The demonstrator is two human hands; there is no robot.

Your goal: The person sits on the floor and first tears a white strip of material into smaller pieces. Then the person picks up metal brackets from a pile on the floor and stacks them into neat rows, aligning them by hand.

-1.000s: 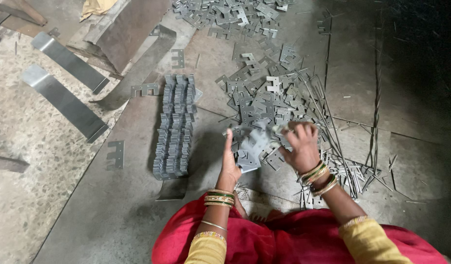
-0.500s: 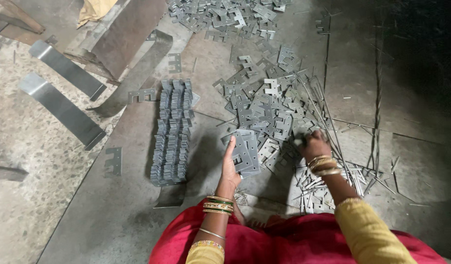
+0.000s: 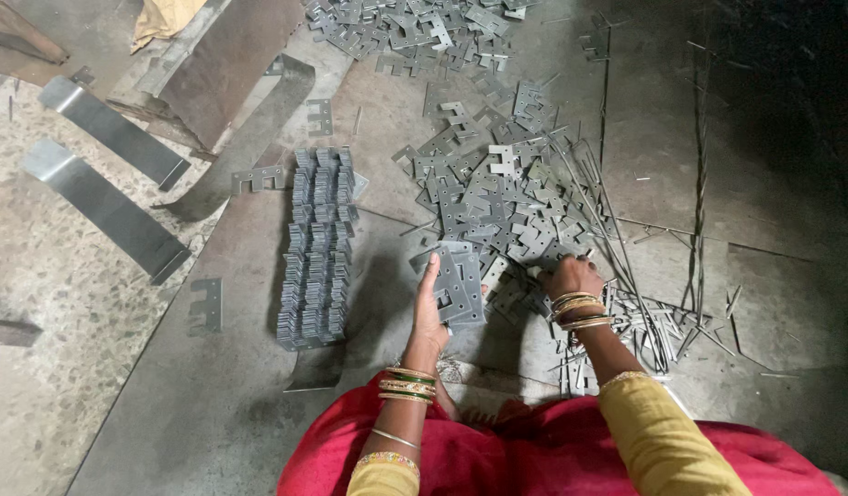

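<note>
Grey workshop floor, strewn with a loose heap of stamped metal plates (image 3: 497, 197); a tidy double row of stacked plates (image 3: 315, 248) lies to the left, long axis running away from the person. Left hand (image 3: 430, 312) stands edge-up, thumb and fingers clamped on a small held stack of plates (image 3: 460, 283), just right of the row's near end. Right hand (image 3: 571, 276) is curled, knuckles up, fingertips down in the heap's near edge; whether it pinches a plate cannot be told.

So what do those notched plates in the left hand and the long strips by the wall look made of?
Notched plates: thin sheet metal, probably steel, dull grey, flat with stamped cutouts. Long strips: also sheet metal, brighter, with a brushed sheen and a bent end. The exact alloy can't be told.
</note>
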